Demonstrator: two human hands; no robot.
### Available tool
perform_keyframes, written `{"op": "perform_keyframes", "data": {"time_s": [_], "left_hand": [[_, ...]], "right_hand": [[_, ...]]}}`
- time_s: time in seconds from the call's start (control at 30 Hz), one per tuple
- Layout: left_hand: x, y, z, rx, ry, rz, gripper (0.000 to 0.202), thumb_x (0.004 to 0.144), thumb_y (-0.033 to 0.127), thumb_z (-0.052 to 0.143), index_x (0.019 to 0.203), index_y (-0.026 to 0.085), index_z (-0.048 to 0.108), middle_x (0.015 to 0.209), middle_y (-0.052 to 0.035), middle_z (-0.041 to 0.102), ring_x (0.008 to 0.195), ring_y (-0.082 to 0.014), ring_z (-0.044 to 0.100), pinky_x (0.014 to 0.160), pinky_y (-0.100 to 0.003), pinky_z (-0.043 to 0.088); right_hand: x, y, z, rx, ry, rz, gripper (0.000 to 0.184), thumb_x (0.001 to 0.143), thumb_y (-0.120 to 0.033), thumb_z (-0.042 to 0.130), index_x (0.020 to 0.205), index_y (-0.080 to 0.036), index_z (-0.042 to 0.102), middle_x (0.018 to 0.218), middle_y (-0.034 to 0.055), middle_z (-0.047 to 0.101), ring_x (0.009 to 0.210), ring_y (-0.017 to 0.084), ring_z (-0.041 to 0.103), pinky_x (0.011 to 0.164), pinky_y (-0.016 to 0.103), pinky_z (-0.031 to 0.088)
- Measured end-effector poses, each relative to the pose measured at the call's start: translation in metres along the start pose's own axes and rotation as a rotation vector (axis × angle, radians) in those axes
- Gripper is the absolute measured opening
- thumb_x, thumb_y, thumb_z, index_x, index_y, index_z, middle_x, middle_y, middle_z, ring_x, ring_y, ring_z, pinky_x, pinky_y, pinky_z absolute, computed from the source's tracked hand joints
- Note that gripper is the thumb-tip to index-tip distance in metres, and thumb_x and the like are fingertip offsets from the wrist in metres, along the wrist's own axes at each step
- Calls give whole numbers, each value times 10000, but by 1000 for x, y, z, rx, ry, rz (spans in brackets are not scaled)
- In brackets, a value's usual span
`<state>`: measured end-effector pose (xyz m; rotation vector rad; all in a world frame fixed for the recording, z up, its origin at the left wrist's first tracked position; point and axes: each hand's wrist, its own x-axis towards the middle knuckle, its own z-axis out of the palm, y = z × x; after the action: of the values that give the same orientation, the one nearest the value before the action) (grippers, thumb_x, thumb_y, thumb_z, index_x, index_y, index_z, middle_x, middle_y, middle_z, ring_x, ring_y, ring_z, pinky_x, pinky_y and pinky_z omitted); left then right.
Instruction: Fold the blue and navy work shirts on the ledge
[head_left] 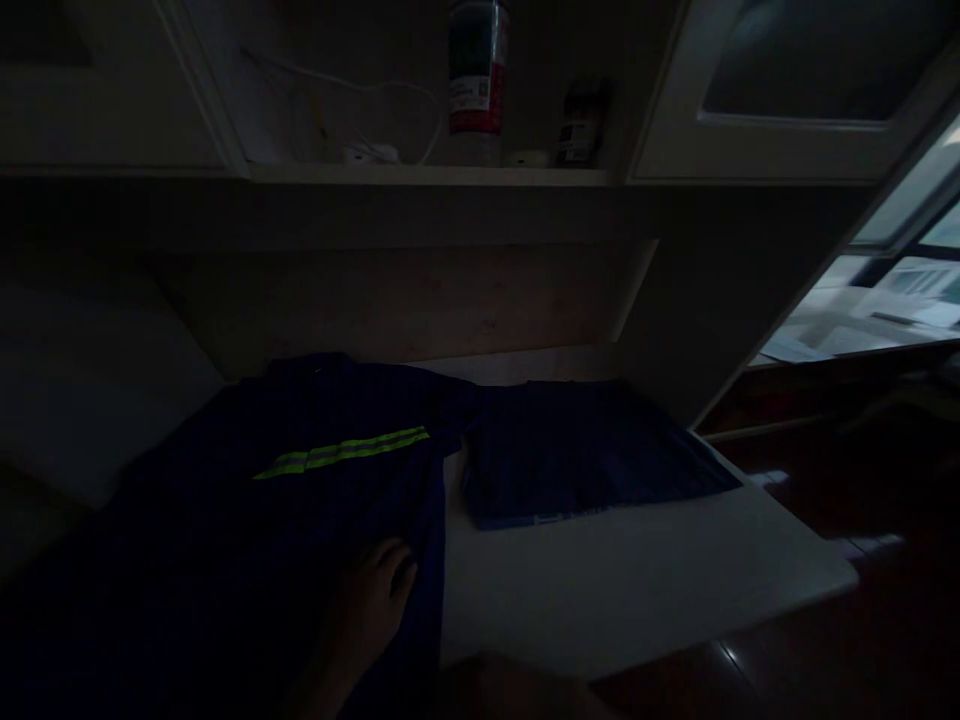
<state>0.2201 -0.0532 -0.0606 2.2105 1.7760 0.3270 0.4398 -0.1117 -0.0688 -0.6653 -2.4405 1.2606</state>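
The scene is very dark. A dark blue work garment (247,520) with a yellow-green reflective stripe (341,452) lies spread over the left part of a white tabletop (637,580). My left hand (375,595) rests palm down on the garment near its right edge, with the fingers lying loosely on the cloth. To the right lies a folded dark blue garment (585,455). A dim shape at the bottom edge, perhaps my right hand or forearm (525,692), shows no fingers.
A shelf (435,175) above the table holds a canister with a red and white label (477,75), a small dark bottle (581,125) and a white cable (360,150). A cabinet door (787,100) stands at upper right. Dark floor lies to the right of the table's edge.
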Motion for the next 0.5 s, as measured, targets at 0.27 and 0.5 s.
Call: {"op": "perform_keyframes", "data": {"time_s": [0.27, 0.5], "left_hand": [[106, 71, 12, -343, -65, -93, 414, 971, 430, 390, 1088, 176, 695, 1120, -102, 746, 1050, -216, 685, 882, -292, 483], [180, 89, 45, -264, -20, -127, 429, 947, 481, 433, 909, 135, 684, 1021, -170, 732, 934, -259, 689, 775, -332, 461]], "right_hand": [[-88, 89, -190, 325, 1080, 721, 532, 807, -598, 608, 1045, -134, 718, 1001, 134, 742, 849, 233, 703, 761, 356, 564], [-157, 160, -290, -116, 1213, 1203, 451, 799, -511, 613, 990, -120, 732, 989, 187, 708, 1022, 344, 647, 844, 461, 505]]}}
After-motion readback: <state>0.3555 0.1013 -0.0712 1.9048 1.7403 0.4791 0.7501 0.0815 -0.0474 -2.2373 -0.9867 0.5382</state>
